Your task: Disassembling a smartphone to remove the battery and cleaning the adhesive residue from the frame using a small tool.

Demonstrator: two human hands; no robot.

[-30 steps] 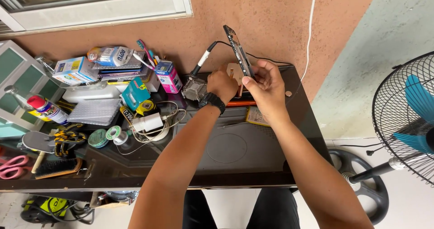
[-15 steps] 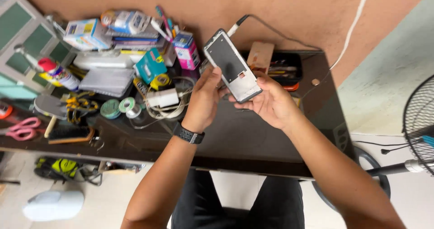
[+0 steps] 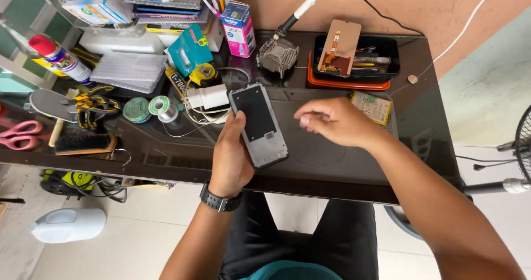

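Observation:
My left hand [image 3: 231,157] grips a phone frame [image 3: 258,124] with its screen removed, a dark panel and bare metal showing, held flat just above the dark table [image 3: 343,172]. A black watch sits on that wrist. My right hand [image 3: 334,122] hovers to the right of the frame, fingers loosely curled and holding nothing, clear of the phone. Behind it a detached phone screen [image 3: 339,46] leans brown side up in a black and orange tray [image 3: 354,81]. A small yellowish circuit part [image 3: 372,107] lies beside my right hand.
A soldering iron [image 3: 301,9] rests on a metal heat sink [image 3: 278,55]. The table's left side holds a white charger [image 3: 206,98], solder spools [image 3: 149,108], tape measure, brush [image 3: 84,143], pink scissors [image 3: 19,134], a spray can [image 3: 58,57] and stacked boxes. A fan stands at the right edge.
The phone came down from being held up in both hands to lying flat in my left hand. My right hand let go and moved off to the right.

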